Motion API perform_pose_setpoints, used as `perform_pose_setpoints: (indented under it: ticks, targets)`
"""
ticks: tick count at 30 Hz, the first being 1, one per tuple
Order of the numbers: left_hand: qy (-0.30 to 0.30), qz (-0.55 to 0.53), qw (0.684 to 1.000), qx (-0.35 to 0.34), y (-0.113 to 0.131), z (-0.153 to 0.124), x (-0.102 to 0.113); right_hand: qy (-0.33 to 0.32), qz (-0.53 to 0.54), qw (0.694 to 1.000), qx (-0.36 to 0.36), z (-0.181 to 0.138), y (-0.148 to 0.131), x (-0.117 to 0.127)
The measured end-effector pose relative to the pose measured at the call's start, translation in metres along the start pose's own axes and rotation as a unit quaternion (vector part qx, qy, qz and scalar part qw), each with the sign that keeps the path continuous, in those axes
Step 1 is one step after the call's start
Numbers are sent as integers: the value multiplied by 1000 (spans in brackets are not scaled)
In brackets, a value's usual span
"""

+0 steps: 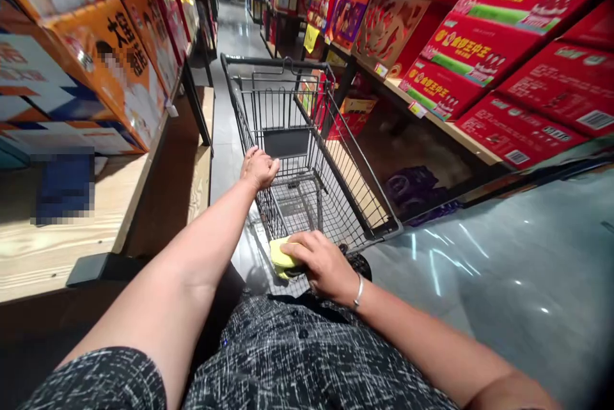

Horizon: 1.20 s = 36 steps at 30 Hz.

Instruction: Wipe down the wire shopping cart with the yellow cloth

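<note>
A dark metal shopping cart [355,157] stands in the aisle in front of me, its wire basket holding nothing that I can see. My left hand [259,168] is closed around the top rail on the cart's left side. With my right hand [322,263] I grip a folded yellow cloth [284,255] at the near end of the cart, where it rests against the rim. My right palm hides part of the cloth and of the rail beneath. On my right wrist is a thin silver bracelet [358,290].
Wooden shelves with orange gift boxes [108,58] rise close on my left. Along the right, a shelf [444,121] bears stacked red boxes [499,71], with purple packs [417,189] below it. Grey shiny floor [508,269] stretches to the right, and the aisle [235,20] runs on ahead.
</note>
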<state>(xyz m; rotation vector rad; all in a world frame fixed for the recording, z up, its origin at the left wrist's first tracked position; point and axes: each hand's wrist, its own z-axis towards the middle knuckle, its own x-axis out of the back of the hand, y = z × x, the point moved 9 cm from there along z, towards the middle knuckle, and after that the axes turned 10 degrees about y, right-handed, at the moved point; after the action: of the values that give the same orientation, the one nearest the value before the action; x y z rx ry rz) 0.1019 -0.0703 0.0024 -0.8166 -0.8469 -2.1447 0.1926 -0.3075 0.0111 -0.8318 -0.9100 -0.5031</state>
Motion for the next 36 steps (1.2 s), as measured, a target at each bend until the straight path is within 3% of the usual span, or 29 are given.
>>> perform_pose_setpoints:
  ticks: [4, 8, 15, 18, 24, 27, 29, 31, 33, 36]
  targets:
    - [-8, 10, 1000, -2, 6, -1, 3, 121, -38, 992, -2, -23, 13, -3]
    - [-26, 12, 1000, 0, 9, -2, 4, 172, -57, 983, 25, -33, 26, -10]
    - [-62, 22, 997, 28, 28, -1, -15, 257, -16, 964, 64, -56, 70, 38]
    - [-81, 15, 996, 23, 53, -1, -26, 270, 1, 962, 31, -67, 121, 66]
    - [-135, -10, 990, -28, 109, -4, -45, 254, -41, 951, -172, -73, 262, 117]
    - [-166, -60, 981, -81, 127, -11, -47, 250, -54, 937, -237, -65, 314, 139]
    - [-176, -95, 974, -108, 126, -14, -38, 294, -48, 911, -285, -59, 337, 158]
    - [-160, -95, 976, -112, 108, -12, -15, 379, -25, 865, -328, -52, 346, 175]
    - [-108, -43, 990, -82, 70, -4, 23, 455, 29, 824, -336, -38, 337, 181]
    - [-12, 72, 997, -5, -4, 7, 98, 455, 173, 827, -282, 9, 298, 158]
